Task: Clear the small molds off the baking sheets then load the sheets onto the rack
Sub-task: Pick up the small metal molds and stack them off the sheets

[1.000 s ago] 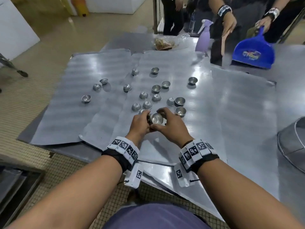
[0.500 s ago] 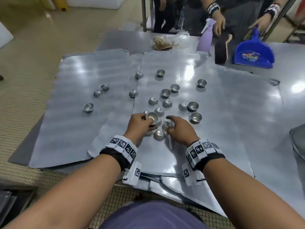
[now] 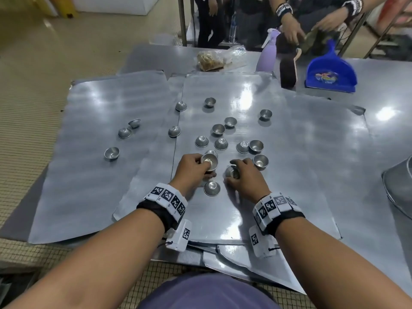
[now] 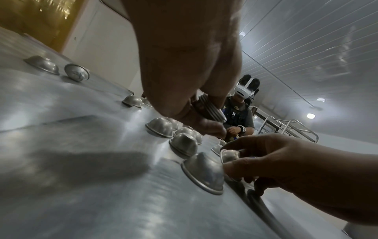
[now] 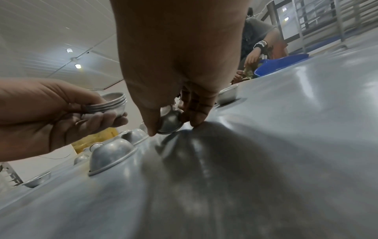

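Several small round metal molds lie scattered over overlapping grey baking sheets [image 3: 289,152], some upright, some upside down. My left hand [image 3: 196,167] holds a nested stack of molds [image 3: 209,161] [image 4: 208,110] [image 5: 111,104] just above the sheet. My right hand [image 3: 242,175] pinches a single mold [image 3: 231,172] [image 5: 169,121] tilted on its edge against the sheet. An upside-down mold [image 3: 212,188] [image 4: 204,171] [image 5: 111,155] lies between my two hands. More molds [image 3: 260,161] sit just beyond my right hand.
A blue dustpan [image 3: 331,73], a brush [image 3: 288,70], a purple spray bottle [image 3: 268,54] and a plastic bag [image 3: 211,60] stand at the far edge. Other people's hands [image 3: 292,34] work there. A large metal bowl [image 3: 399,188] is at the right. A metal rack [image 4: 290,127] stands behind.
My hands have parted: the left kept the stack and moved slightly left, while the right went down to the sheet and took hold of a single mold.
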`<action>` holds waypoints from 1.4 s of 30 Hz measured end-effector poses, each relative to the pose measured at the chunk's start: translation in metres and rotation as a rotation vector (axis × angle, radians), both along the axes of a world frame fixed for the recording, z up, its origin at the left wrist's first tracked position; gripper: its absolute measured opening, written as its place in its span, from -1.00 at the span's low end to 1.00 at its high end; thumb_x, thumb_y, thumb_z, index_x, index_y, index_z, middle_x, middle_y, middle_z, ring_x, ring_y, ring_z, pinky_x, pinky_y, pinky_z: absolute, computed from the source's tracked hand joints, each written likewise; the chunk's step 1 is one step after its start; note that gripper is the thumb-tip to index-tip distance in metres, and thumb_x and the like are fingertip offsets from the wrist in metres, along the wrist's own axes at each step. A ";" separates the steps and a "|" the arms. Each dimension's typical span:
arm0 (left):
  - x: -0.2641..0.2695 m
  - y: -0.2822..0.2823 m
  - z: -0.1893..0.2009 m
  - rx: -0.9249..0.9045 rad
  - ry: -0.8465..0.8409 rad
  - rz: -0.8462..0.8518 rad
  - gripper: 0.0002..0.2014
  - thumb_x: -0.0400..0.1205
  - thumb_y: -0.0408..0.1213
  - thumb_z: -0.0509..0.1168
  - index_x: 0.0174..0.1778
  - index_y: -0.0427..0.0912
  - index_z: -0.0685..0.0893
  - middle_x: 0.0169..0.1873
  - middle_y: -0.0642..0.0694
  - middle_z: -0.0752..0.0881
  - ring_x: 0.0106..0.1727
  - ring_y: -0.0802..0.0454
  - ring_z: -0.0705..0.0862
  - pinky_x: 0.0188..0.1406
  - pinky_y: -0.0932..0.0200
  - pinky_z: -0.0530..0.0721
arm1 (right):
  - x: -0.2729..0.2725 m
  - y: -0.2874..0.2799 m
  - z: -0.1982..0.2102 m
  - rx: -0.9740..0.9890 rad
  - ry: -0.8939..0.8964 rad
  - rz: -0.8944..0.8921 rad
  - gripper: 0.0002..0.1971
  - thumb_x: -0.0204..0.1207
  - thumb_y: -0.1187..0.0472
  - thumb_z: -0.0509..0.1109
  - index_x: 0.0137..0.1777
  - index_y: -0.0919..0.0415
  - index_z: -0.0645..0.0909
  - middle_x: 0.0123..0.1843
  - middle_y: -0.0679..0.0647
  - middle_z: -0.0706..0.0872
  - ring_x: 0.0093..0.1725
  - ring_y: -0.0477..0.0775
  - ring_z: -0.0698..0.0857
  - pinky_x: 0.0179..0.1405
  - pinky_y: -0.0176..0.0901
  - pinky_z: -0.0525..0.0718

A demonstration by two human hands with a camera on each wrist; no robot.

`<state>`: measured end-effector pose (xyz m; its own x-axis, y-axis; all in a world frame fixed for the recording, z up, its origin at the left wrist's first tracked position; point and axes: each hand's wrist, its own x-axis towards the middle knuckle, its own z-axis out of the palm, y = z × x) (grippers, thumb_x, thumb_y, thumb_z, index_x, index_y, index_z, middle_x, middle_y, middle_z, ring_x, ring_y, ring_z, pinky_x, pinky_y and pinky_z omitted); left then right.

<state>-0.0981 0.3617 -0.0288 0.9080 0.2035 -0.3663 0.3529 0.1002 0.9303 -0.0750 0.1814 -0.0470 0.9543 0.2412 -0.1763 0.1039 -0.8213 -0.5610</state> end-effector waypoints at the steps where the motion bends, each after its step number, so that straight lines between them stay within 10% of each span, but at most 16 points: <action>1: 0.001 -0.004 0.001 0.014 -0.004 0.001 -0.89 0.66 -0.53 0.29 -0.13 -0.40 0.71 -0.21 -0.35 0.76 -0.25 -0.22 0.87 -0.26 0.07 0.76 | -0.001 -0.004 0.002 0.006 -0.013 -0.003 -0.46 0.48 0.06 0.53 0.45 0.09 0.54 0.33 0.15 0.53 0.22 0.23 0.64 0.16 -0.05 0.59; 11: 0.006 -0.036 0.006 0.083 0.021 -0.061 -0.80 0.71 -0.52 0.26 0.11 -0.66 0.60 -0.07 -0.31 0.72 -0.23 -0.20 0.89 0.10 -0.12 0.85 | -0.002 -0.043 0.009 0.008 -0.034 -0.013 -0.67 0.43 0.13 0.50 0.18 0.09 0.59 0.19 0.12 0.60 0.06 0.27 0.69 -0.04 -0.04 0.62; 16: 0.004 -0.048 0.010 0.118 0.022 -0.054 -0.84 0.71 -0.52 0.26 0.09 -0.59 0.63 -0.06 -0.32 0.72 -0.22 -0.18 0.90 -0.11 0.12 0.87 | -0.002 -0.054 0.009 0.022 -0.001 0.029 -0.53 0.42 0.08 0.54 0.33 0.07 0.57 0.28 0.11 0.65 0.16 0.21 0.69 0.08 -0.01 0.66; 21: 0.003 -0.058 0.011 0.138 0.015 -0.053 -0.93 0.71 -0.52 0.25 -0.02 -0.43 0.63 -0.10 -0.29 0.71 -0.19 -0.22 0.90 0.12 -0.10 0.84 | -0.002 -0.061 0.009 0.016 0.019 0.074 -0.39 0.46 0.08 0.54 0.51 0.11 0.52 0.43 0.12 0.65 0.37 0.16 0.63 0.29 -0.03 0.60; 29: 0.002 -0.069 0.013 0.182 0.017 -0.045 -0.81 0.70 -0.56 0.24 -0.24 -0.34 0.53 -0.25 -0.21 0.64 -0.27 -0.20 0.87 -0.25 0.20 0.84 | -0.005 -0.071 0.008 0.013 0.026 0.039 -0.54 0.34 -0.03 0.56 0.23 0.03 0.61 0.07 0.07 0.75 0.05 0.13 0.72 -0.06 -0.06 0.64; 35: 0.001 -0.072 0.012 0.152 0.028 -0.044 -0.90 0.70 -0.52 0.25 -0.12 -0.32 0.55 -0.19 -0.26 0.68 -0.24 -0.19 0.89 0.06 -0.34 0.81 | -0.009 -0.078 0.008 0.067 0.014 0.026 -0.51 0.30 -0.02 0.52 0.20 -0.04 0.45 -0.08 0.02 0.73 -0.08 0.16 0.71 -0.10 -0.01 0.68; 42: 0.001 -0.068 0.014 0.139 0.019 -0.015 -0.94 0.69 -0.49 0.26 -0.01 -0.31 0.62 -0.12 -0.25 0.70 -0.20 -0.18 0.90 0.21 -0.35 0.77 | -0.007 -0.077 0.016 0.136 -0.028 0.021 -0.47 0.31 -0.11 0.59 0.17 -0.07 0.39 -0.02 -0.04 0.77 -0.03 0.14 0.74 -0.07 0.01 0.67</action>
<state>-0.0975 0.2939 -0.0143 0.9045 0.2398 -0.3527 0.3709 -0.0342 0.9280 -0.0819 0.1046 -0.0311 0.9530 0.2807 -0.1140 0.1372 -0.7354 -0.6636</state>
